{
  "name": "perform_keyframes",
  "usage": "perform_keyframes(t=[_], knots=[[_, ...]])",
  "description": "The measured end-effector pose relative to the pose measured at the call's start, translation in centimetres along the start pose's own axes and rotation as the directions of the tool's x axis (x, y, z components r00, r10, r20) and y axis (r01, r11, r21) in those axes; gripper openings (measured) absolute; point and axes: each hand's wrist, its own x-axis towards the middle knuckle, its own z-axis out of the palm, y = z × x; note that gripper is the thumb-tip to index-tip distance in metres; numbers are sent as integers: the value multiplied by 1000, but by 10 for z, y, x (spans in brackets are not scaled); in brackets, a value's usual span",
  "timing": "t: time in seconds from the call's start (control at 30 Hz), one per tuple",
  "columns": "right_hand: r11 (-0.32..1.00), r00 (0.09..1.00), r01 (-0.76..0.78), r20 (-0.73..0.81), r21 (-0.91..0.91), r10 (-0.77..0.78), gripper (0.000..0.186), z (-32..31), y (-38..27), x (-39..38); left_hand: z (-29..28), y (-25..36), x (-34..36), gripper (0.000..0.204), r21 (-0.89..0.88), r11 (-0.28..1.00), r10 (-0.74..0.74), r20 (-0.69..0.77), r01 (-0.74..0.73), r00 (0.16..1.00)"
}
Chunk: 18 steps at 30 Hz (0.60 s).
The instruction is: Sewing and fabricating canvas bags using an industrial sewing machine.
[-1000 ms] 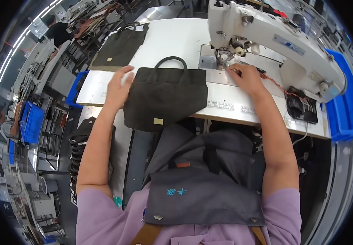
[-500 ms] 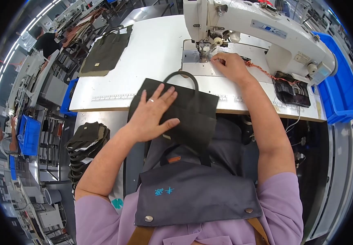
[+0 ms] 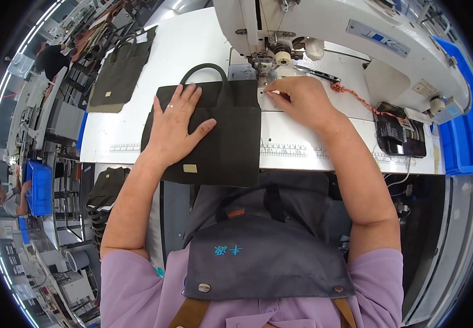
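My left hand (image 3: 179, 123) lies flat with its fingers spread on a dark olive bag panel (image 3: 231, 145). The panel has a looped handle (image 3: 203, 66) at its far edge and a small pale label (image 3: 190, 168) near its lower edge. It lies on the white table, its near part hanging past the front edge. Close to the panel's far right corner, below the needle area of the sewing machine (image 3: 324, 30), my right hand (image 3: 305, 101) is closed in a pinch. What its fingertips hold, if anything, is too small to make out.
Another handled panel (image 3: 115, 82) lies at the far left of the table. A slim dark tool (image 3: 317, 72) with an orange cord rests behind my right hand. A black phone-like device (image 3: 398, 131) and a blue bin (image 3: 460, 156) are to the right. Folded dark pieces (image 3: 105, 191) are stacked lower left.
My left hand has slid the panel left and turned it straighter, and its label now shows fully. My right hand has drawn slightly nearer, still pinched. The whole view has shifted a little.
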Motion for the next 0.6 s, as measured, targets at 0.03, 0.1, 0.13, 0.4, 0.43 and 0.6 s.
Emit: perform_keyframes(t=[0.03, 0.1, 0.13, 0.4, 0.43, 0.6], knots=[[999, 999, 36, -20, -18, -36, 14, 1, 0, 0, -4, 6, 5, 71, 32, 999, 17, -105, -14, 994], [997, 997, 70, -35, -34, -71, 13, 3, 0, 0, -9, 23, 19, 57, -80, 994, 56, -230, -77, 972], [994, 994, 95, -45, -46, -97, 12, 3, 0, 0, -10, 31, 26, 53, -115, 974, 159, -264, -194, 951], [992, 993, 103, -66, 71, -98, 11, -2, -10, 0, 17, 54, 40, 42, -408, 882, 187, -158, -237, 969], [985, 991, 130, -44, 114, -126, 13, -4, -13, 0, 18, 54, 40, 42, -415, 877, 190, -165, -243, 968], [986, 981, 130, 130, 106, -143, 18, -3, -9, -2, 20, 42, 47, 31, -524, 817, 207, -125, -242, 970]])
